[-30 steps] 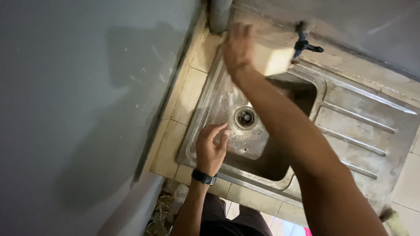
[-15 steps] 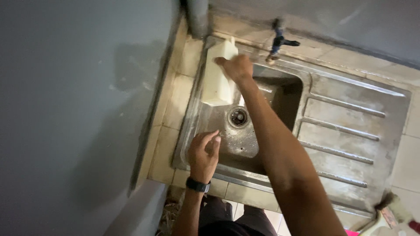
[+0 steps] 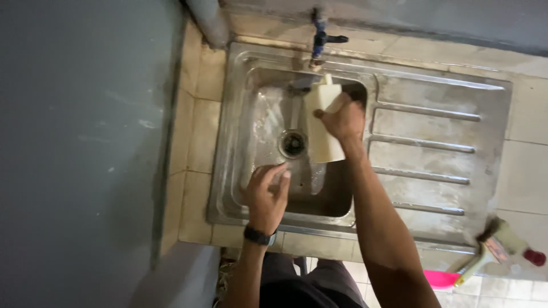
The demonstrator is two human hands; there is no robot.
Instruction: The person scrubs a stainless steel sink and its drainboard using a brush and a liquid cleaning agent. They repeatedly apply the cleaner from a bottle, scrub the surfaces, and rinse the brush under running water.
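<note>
Right hand (image 3: 342,121) is gripping a cream bottle (image 3: 321,134), holding it tilted over the sink (image 3: 240,68), its neck just below the tap (image 3: 319,37). Left hand (image 3: 266,194), loosely curled and holding nothing, is hovering over the basin's near side, close to the drain (image 3: 293,143). A brush (image 3: 494,248) is lying on the counter, well apart

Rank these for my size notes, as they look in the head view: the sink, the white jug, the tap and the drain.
Largest to smallest:
1. sink
2. white jug, in the right hand; it is nearer the camera, so it may look bigger than it is
3. tap and drain look about alike, so no ranking
</note>
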